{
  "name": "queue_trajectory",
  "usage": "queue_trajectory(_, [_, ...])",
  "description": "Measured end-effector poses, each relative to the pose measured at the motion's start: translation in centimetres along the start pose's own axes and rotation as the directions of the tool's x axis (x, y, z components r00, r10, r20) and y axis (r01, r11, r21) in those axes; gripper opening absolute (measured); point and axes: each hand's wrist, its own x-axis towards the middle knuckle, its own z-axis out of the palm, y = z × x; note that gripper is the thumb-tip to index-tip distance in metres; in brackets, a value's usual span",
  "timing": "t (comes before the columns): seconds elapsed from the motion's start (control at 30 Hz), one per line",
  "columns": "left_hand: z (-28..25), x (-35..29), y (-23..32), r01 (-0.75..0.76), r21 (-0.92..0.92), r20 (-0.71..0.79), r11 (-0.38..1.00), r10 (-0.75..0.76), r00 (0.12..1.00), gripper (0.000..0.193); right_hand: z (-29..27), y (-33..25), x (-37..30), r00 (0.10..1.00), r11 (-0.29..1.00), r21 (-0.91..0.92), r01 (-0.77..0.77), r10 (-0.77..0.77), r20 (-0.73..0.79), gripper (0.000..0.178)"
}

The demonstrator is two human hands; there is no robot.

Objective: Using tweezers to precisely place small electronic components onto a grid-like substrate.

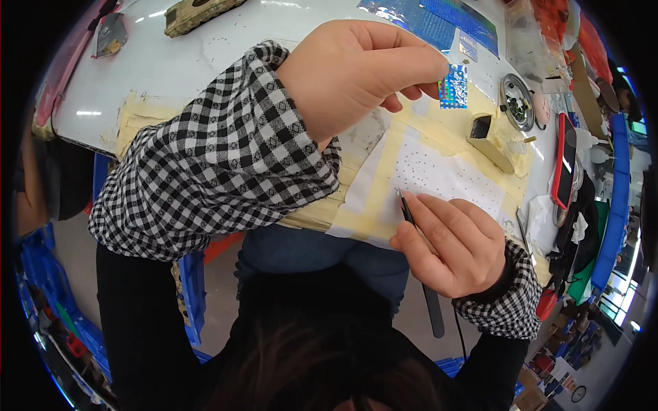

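Note:
My left hand [370, 72] is raised over the table, thumb and fingers pinching a small shiny blue holographic sticker sheet [454, 88] by its left edge. Low over the near edge of the table, my right hand [452, 243] grips black tweezers [430, 301], whose tips point away from me. Beneath the tips lies a white paper sheet [449, 171] strewn with many tiny dark specks and bordered with yellowish tape. Whether the tweezer tips hold a speck is too small to tell.
Beyond the paper stand a tape-covered block [492, 147] and a round metal dish [517, 103] with small dark bits. Larger blue holographic sheets [418, 24] lie at the back. A red-edged phone [564, 161] is at the right, a worn tan object [199, 14] at the far left.

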Motion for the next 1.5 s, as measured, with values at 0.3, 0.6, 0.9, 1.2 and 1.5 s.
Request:
queue_trajectory(0.3, [-0.2, 0.2, -0.3, -0.026, 0.025, -0.001, 0.999, 0.026, 1.0, 0.027, -1.3, 0.3, 1.0, 0.988, 0.996, 0.09, 0.006, -0.02, 0.155, 0.021])
queue_trajectory(0.6, [0.1, -0.6, 1.4, 0.156, -0.006, 0.1, 0.988, -0.154, 0.983, 0.026, -4.6, 2.1, 1.6, 0.957, 0.939, 0.265, -0.219, 0.26, -0.129, 0.022])
queue_trajectory(0.9, [0.5, -1.0, 1.9, 0.25, -0.042, 0.153, 0.967, -0.241, 0.958, 0.023, -2.9, 3.5, 1.1, 0.909, 0.89, 0.337, -0.306, 0.379, -0.175, 0.029])
queue_trajectory(1.2, [0.6, -1.1, 1.9, 0.279, -0.075, 0.186, 0.957, -0.262, 0.947, 0.022, -2.5, 3.5, 1.2, 0.92, 0.922, 0.255, -0.293, 0.344, -0.188, 0.029])
queue_trajectory(1.5, [0.6, -1.1, 1.9, 0.293, -0.097, 0.212, 0.951, -0.268, 0.94, 0.02, -2.4, 3.5, 1.3, 0.917, 0.924, 0.247, -0.292, 0.344, -0.203, 0.029])
